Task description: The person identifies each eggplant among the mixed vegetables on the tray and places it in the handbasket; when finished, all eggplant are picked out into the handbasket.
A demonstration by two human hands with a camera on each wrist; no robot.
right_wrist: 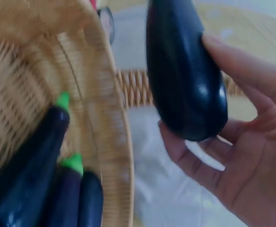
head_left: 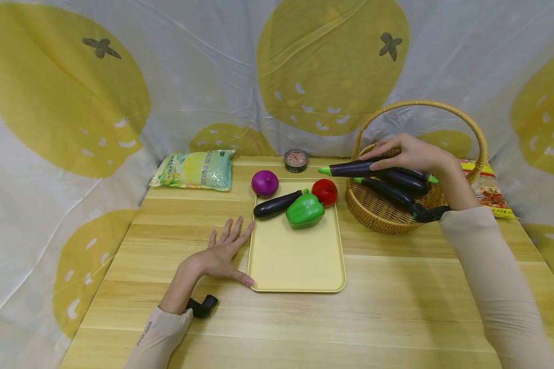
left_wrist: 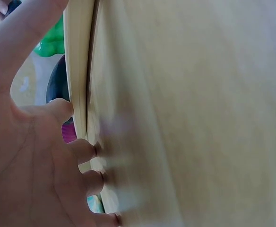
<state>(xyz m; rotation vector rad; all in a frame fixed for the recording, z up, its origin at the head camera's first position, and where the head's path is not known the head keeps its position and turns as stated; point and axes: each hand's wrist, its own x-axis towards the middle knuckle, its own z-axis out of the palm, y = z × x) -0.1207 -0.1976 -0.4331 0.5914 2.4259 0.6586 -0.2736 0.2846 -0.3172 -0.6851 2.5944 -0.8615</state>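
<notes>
My right hand [head_left: 408,154] pinches a dark purple eggplant [head_left: 348,169] between thumb and fingers, holding it above the wicker basket [head_left: 371,221]; its green tip points left. In the right wrist view, the blunt end of this eggplant [right_wrist: 187,85] shows near the fingers. More eggplants [right_wrist: 27,170] lie inside the basket. With fingers spread, my left hand [head_left: 219,259] touches the left edge of the yellow tray [head_left: 297,261]. On the tray's far half are another eggplant [head_left: 274,206], a green bell pepper [head_left: 304,211] and a red round tomato-like item [head_left: 324,191]. A purple onion [head_left: 265,183] sits at its far left corner.
A plastic packet [head_left: 196,170] lies at the back left of the wooden table [head_left: 277,328]. Behind the tray stands a small round tin [head_left: 296,160]. A yellow and red packet [head_left: 489,192] is right of the basket, whose tall handle [head_left: 420,103] arches upward. A lemon-print cloth hangs behind.
</notes>
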